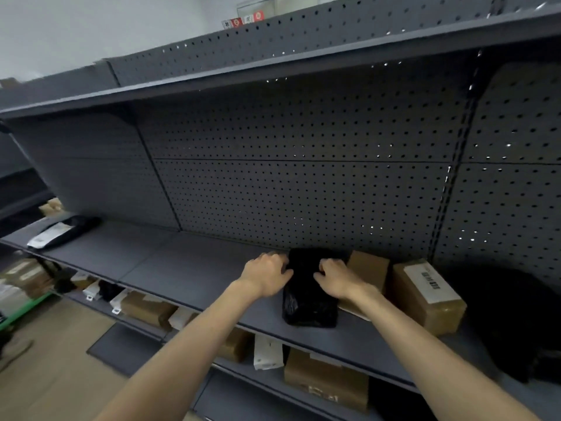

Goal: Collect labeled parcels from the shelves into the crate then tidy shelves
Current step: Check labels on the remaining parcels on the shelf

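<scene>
A black plastic-wrapped parcel (308,296) stands on the grey middle shelf (170,268). My left hand (268,276) presses against its left side with fingers curled on its top edge. On the parcel's upper right part rests my right hand (335,278), fingers bent over it. To its right, a brown cardboard box (368,267) leans behind my right hand, and a second brown box with a white barcode label (425,294) lies beside that. No crate is in view.
A black mailer with a white label (60,232) lies at the shelf's far left. A large black bag (513,317) sits at the right end. The lower shelf (264,372) holds several brown boxes and white packets. Perforated back panel behind; wooden floor below left.
</scene>
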The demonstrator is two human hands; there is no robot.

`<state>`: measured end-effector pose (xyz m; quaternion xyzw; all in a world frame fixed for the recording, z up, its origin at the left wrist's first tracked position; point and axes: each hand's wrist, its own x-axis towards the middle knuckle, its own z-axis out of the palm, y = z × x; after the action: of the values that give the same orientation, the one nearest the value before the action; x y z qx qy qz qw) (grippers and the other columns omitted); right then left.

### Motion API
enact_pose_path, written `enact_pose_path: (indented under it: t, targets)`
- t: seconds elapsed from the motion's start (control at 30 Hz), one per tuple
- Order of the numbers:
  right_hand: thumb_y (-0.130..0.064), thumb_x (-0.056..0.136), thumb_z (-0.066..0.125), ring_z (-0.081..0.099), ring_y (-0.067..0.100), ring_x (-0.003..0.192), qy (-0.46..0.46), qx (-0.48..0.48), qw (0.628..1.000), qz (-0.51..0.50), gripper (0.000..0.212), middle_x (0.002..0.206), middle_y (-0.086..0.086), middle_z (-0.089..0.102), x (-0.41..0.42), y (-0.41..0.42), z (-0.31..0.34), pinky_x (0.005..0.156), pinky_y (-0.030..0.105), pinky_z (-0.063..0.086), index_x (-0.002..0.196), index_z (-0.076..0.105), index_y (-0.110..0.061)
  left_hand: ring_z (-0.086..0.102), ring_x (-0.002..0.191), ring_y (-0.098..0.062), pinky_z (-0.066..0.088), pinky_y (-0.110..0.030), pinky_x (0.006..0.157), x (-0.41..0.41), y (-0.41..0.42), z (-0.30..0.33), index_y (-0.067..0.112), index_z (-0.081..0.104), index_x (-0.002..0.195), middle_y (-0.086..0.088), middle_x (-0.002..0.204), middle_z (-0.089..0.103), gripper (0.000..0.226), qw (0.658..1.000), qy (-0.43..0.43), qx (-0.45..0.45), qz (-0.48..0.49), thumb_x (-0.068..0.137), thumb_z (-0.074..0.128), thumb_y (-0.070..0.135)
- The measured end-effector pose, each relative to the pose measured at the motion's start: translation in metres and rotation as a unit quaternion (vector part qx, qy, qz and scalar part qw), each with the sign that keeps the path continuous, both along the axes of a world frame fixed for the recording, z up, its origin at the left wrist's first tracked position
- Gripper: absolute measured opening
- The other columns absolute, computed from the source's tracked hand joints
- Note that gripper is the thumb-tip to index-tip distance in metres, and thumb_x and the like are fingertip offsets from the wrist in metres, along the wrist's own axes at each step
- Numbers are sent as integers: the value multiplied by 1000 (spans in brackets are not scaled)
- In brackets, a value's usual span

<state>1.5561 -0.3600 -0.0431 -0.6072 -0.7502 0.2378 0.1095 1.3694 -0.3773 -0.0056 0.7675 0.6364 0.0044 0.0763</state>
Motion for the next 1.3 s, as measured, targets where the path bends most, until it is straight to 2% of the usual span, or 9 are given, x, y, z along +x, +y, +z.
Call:
enact_pose_path:
  t: [0.17, 0.4, 0.53, 0.83, 0.93, 1.0, 1.07, 1.2, 1.3]
  targets:
    - [-28, 102, 42, 57, 31, 102, -45, -31, 998, -21, 27, 115, 13, 56, -12, 11, -14, 84, 41, 53, 116, 52, -7, 57, 118, -34, 46, -39, 89, 2, 20, -14, 17, 56, 133, -12, 128, 61, 41, 1000, -20, -16, -8, 103, 45, 42]
    - [-32, 104, 36, 52, 32, 116, -149, -49, 985, -71, 40, 127, 16, 54, -16, 12, -26, 86, 39, 49, 130, 47, -4, 45, 136, -28, 42, -41, 108, -3, 40, -54, 23, 42, 151, -4, 154, 42, 54, 996, -40, -67, -46, 103, 44, 45]
    - [-38, 104, 36, 61, 26, 102, -43, -139, 982, -122, 42, 118, 10, 57, -19, 9, -40, 85, 38, 54, 128, 48, -6, 39, 142, -26, 37, -40, 113, -9, 48, -73, 21, 39, 153, -1, 160, 35, 55, 991, -54, -90, -86, 104, 42, 44]
    - [-33, 102, 45, 60, 27, 112, 116, -53, 965, -230, 42, 127, 12, 60, -48, 1, -34, 95, 40, 52, 138, 48, -11, 45, 135, -26, 41, -42, 109, -45, 71, -95, 18, 48, 148, -2, 152, 45, 55, 979, -133, -91, -125, 103, 41, 50]
    - [-37, 102, 45, 56, 26, 121, 105, -10, 966, -237, 47, 135, 9, 57, -62, 1, -27, 98, 37, 49, 143, 47, -14, 54, 123, -25, 45, -45, 103, -60, 80, -93, 20, 61, 135, -4, 137, 60, 62, 977, -151, -98, -117, 99, 36, 63]
    - [-42, 101, 45, 52, 25, 127, 89, 23, 967, -237, 47, 139, 7, 54, -70, 3, -26, 101, 37, 46, 142, 50, -19, 63, 106, -25, 48, -45, 95, -67, 84, -91, 21, 71, 105, -5, 111, 70, 67, 974, -170, -111, -99, 94, 31, 73]
    - [-42, 101, 44, 47, 25, 131, 105, 48, 964, -239, 44, 141, 5, 53, -80, 4, -25, 107, 37, 41, 139, 55, -22, 67, 90, -23, 53, -43, 88, -72, 85, -90, 22, 68, 84, -2, 91, 71, 72, 959, -230, -147, -70, 86, 30, 84]
    - [-30, 104, 42, 42, 23, 130, 116, 97, 964, -219, 38, 136, 3, 53, -103, 3, -23, 109, 32, 35, 137, 58, -19, 67, 100, -16, 55, -39, 94, -82, 86, -91, 23, 71, 117, 2, 111, 72, 97, 914, -333, -231, -34, 68, 35, 99]
    - [-18, 103, 43, 45, 20, 125, 108, 125, 966, -200, 36, 132, 2, 55, -118, 4, -23, 101, 25, 36, 135, 59, -15, 65, 105, -18, 53, -37, 97, -89, 88, -91, 25, 65, 127, 1, 118, 69, 94, 907, -342, -243, -29, 71, 38, 96]
